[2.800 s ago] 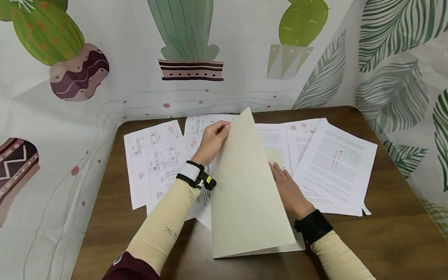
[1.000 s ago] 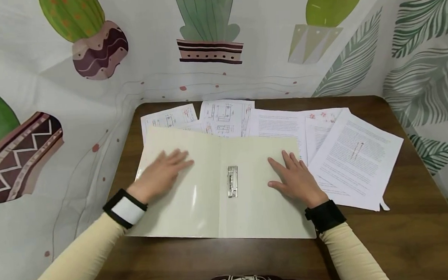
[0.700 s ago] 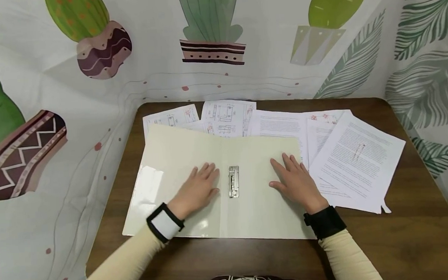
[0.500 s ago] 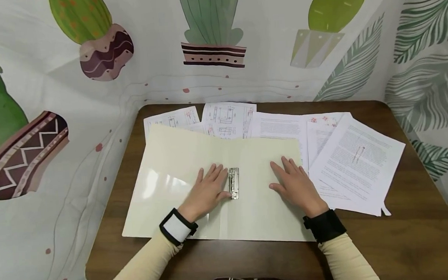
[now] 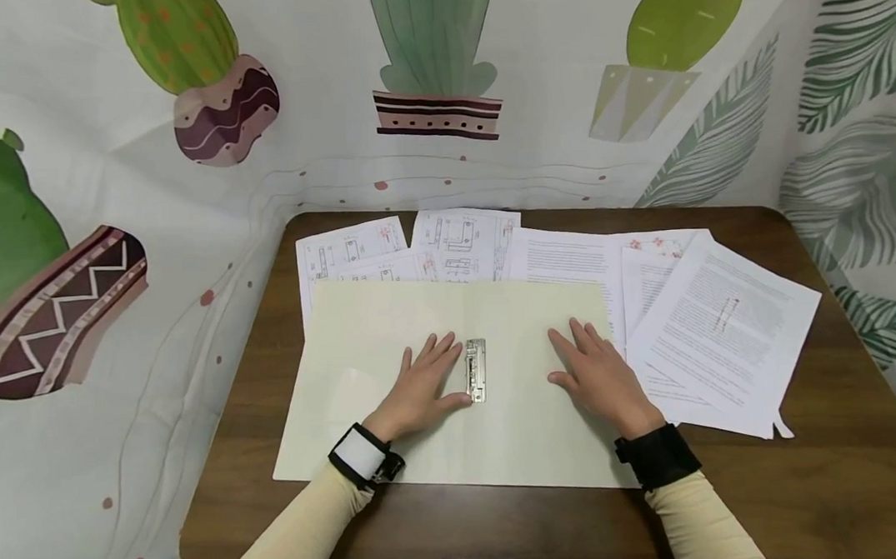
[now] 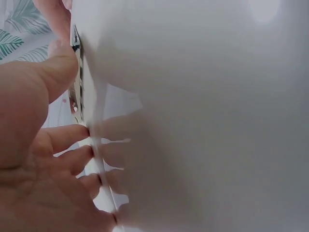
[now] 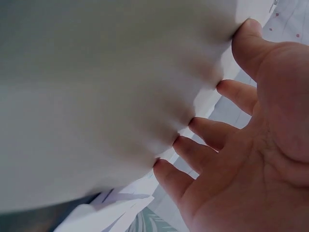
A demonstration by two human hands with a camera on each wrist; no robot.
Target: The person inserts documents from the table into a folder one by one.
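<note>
Cream folder (image 5: 531,451) lies unfolded flat on the brown counter (image 5: 840,496), near the person's edge. Metal clip (image 5: 479,370) sits mid-folder, long axis pointing away from the person.

Left hand (image 5: 417,393): released, fingers spread, fingertips on the folder just left of the clip. Thumb tip is right at the clip's near end; can't tell if it touches.

Right hand (image 5: 604,381): also released, fingers spread, fingertips down on the folder's right half, well apart from the clip. Neither one is gripping anything.

Drawing sheets (image 5: 461,239) at the far left and middle, lower parts under the folder. Printed text sheets (image 5: 731,334) overlap each other to the right, some fanned at an angle. Black straps (image 5: 658,456) on both wrists, pale sleeves (image 5: 702,518) below. Cactus-print backdrop (image 5: 544,75) behind.
</note>
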